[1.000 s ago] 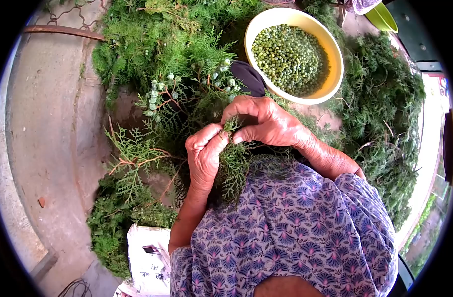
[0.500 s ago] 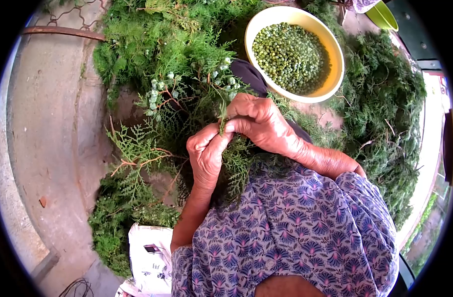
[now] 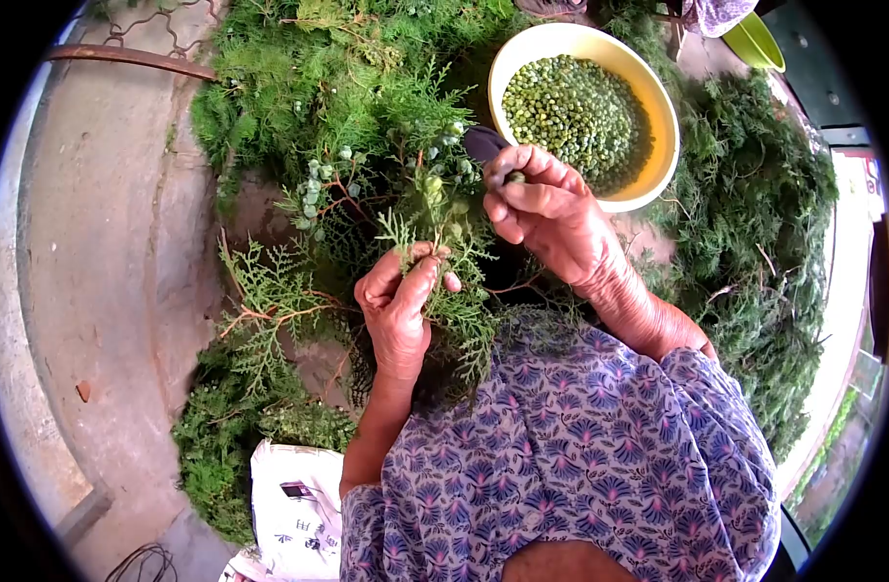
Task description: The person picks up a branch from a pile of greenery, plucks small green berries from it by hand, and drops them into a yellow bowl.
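Note:
My left hand (image 3: pixel 398 306) pinches a green conifer sprig (image 3: pixel 433 233) above my lap. Up and to the right, my right hand (image 3: pixel 551 213) holds a small dark green cone (image 3: pixel 514 178) between thumb and fingers, beside the near rim of a yellow basin. Many small green cones (image 3: pixel 576 121) fill much of the basin (image 3: pixel 664 160). Left of the sprig, a branch bears pale blue-green cones (image 3: pixel 313 189).
Piles of cut greenery lie at the top (image 3: pixel 289 78), the right (image 3: pixel 755 252) and the lower left (image 3: pixel 212 436). A white printed sack (image 3: pixel 294 519) lies at the bottom. A green bowl (image 3: pixel 755 44) and part of another person's patterned clothing (image 3: pixel 711 15) show at the top right.
My hands have moved apart. My right hand has gone up and right and now shows a cone in its fingers; my left hand has shifted slightly down and left with the sprig.

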